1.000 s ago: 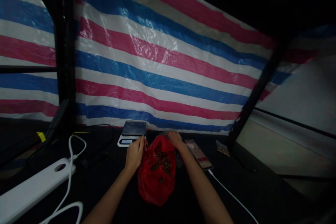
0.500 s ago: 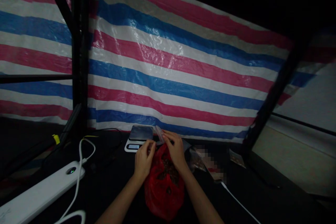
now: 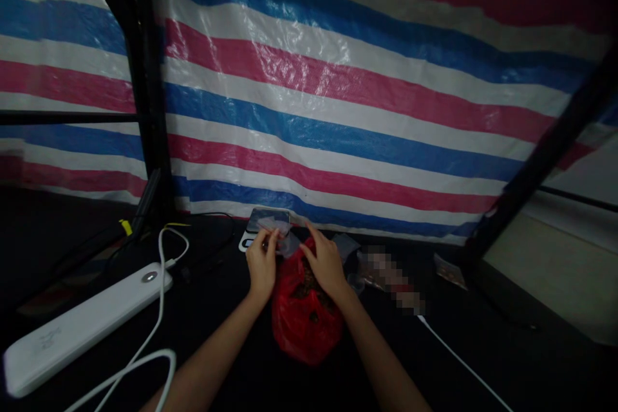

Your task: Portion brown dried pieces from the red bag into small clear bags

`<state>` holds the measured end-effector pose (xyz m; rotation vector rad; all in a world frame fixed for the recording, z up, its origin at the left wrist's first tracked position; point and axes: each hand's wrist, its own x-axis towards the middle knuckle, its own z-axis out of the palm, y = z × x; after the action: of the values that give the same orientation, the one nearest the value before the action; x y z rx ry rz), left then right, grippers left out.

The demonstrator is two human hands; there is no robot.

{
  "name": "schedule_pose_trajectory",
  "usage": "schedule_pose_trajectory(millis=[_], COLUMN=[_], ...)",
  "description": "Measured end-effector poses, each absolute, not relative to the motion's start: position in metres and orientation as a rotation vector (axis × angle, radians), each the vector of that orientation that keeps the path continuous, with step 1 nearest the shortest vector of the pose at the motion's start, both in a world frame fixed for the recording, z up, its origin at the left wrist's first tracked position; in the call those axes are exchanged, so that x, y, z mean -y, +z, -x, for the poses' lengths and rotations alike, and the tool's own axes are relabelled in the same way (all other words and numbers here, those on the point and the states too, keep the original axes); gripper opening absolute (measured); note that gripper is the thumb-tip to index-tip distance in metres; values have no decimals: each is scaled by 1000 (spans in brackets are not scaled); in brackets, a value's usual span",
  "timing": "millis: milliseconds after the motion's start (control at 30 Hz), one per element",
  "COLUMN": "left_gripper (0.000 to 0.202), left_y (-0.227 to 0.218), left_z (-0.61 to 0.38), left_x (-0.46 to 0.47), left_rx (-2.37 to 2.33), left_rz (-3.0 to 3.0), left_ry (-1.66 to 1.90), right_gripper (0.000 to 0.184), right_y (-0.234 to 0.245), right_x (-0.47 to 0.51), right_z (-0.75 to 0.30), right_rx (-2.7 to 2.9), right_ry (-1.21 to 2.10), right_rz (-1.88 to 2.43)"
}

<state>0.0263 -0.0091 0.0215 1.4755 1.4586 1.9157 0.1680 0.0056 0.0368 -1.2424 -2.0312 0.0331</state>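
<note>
A small clear plastic bag is pinched at its edge between the thumb and fingers of my left hand. It hangs above the far side of a red plastic bag, which holds brown, dried-looking bits. My right hand lies over the red bag's right side near its mouth, thumb and fingers apart. Behind my left hand is a flat white scale with a dark plate, and its display is partly covered by the hand and the clear bag.
A long white power bank with a white cable lies on the left. On the right are several small filled clear bags, one of them a packet, and a blurred-out object with a white cable. A striped tarp hangs behind the black table.
The view has shifted, so the tarp looks higher and larger. The clear bag, earlier held up between both hands, now spreads out leftward from my left hand's pinch; my right hand's fingers have come off it.
</note>
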Motion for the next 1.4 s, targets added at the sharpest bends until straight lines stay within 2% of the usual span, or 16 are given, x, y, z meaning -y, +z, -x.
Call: schedule_pose_trajectory(millis=[100,267,400,500,600,733,833,967,1067,1167,1233,1300,1400], left_gripper=[30,34,34,34,29,25,25,26,27,27,26,26,26], left_y=[25,28,27,26,25,23,21,17,15,14,15,16,19], left_z=[-12,4,7,7,6,5,5,5,3,0,-1,-4,-8], left_x=[3,-3,-5,-5,-5,-7,-9,-12,-12,-10,-8,-6,-4], left_rx=[-1537,-1616,-1640,-1628,-1614,-1625,-1635,-1654,-1686,-1676,-1669,-1666,-1621], left_rz=[-1387,-1339,-1304,-1343,-1419,-1437,-1475,-1490,-1551,-1654,-1710,-1758,-1837], left_ry=[2018,2124,2155,2135,2087,2072,2054,2007,1931,1846,1794,1744,1676], right_gripper=[41,48,31,28,17,12,11,32,40,34,29,27,27], right_y=[36,33,28,24,22,27,38,59,70,67,58,47,42], right_x=[0,9,7,3,3,4,-4,-21,-26,-22,-20,-21,-25], right_z=[-166,-155,-149,-149,-149,-150,-158,-191,-219,-235,-237,-236,-231], right_rx=[2274,2460,2345,2322,2365,2322,2098,1543,1295,1387,1544,1682,1684], right_ry=[-59,-164,-246,-317,-326,-194,78,471,225,-261,-453,-441,-212], right_rz=[1247,1169,1310,1388,1394,1344,1331,1160,1161,1409,1561,1675,1795])
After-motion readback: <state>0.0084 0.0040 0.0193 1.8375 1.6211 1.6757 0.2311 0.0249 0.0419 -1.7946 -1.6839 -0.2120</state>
